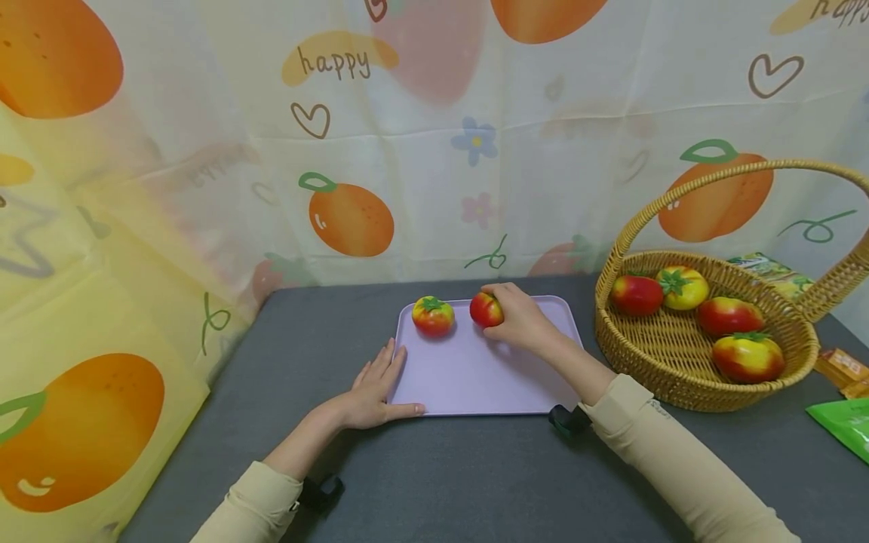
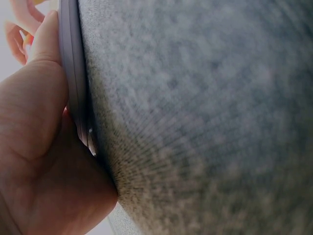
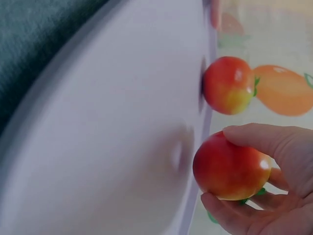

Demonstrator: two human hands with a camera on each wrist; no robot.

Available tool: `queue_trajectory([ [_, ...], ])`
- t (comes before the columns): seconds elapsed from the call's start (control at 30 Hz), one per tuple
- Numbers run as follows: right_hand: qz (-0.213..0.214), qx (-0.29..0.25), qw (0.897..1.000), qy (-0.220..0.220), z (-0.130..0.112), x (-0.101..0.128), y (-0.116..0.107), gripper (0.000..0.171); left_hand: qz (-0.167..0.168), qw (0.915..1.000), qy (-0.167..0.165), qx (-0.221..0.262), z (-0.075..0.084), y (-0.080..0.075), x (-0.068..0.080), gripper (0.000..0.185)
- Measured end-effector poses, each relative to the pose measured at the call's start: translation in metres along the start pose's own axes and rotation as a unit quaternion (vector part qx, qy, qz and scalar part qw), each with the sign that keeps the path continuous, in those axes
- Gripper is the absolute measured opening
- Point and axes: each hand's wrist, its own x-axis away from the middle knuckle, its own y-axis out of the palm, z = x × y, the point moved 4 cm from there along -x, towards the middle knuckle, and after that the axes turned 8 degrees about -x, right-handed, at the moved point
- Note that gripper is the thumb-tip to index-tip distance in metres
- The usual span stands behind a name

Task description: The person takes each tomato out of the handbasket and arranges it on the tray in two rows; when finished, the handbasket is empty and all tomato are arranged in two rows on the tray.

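Two hands at work on a lilac tray (image 1: 475,377). Right hand (image 1: 521,318) has fingers and thumb curled round a red tomato (image 1: 485,309), held at the tray's far side; right wrist view shows it gripped just at the tray surface, touching or barely off, hard to tell. Second tomato (image 1: 433,316), red-yellow with green calyx, sits on the tray just to the left of it, the two apart. Left hand (image 1: 376,391) lies flat, fingers straight, along the tray's near-left corner, thumb running against the front edge; left wrist view confirms the palm pressed to the tray rim. Tray lies on a dark grey table (image 1: 434,483). Wicker basket (image 1: 686,377) with handle stands right of the tray, holding four more tomatoes (image 1: 729,315). Snack packets (image 1: 845,418) beyond the basket at the right edge. Fruit-print curtain (image 1: 339,151) behind.
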Motion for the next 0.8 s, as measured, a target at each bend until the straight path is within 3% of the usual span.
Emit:
queue_trajectory([
  [0.37, -0.001, 0.031, 1.000, -0.006, -0.003, -0.010, 0.010, 0.071, 0.012, 0.9999, 0.008, 0.002, -0.004, 0.003, 0.000, 0.111],
  [0.8, -0.020, 0.050, 0.999, 0.002, -0.007, -0.014, 0.018, 0.070, 0.000, 1.0000, -0.001, -0.005, -0.003, 0.001, 0.000, 0.108],
])
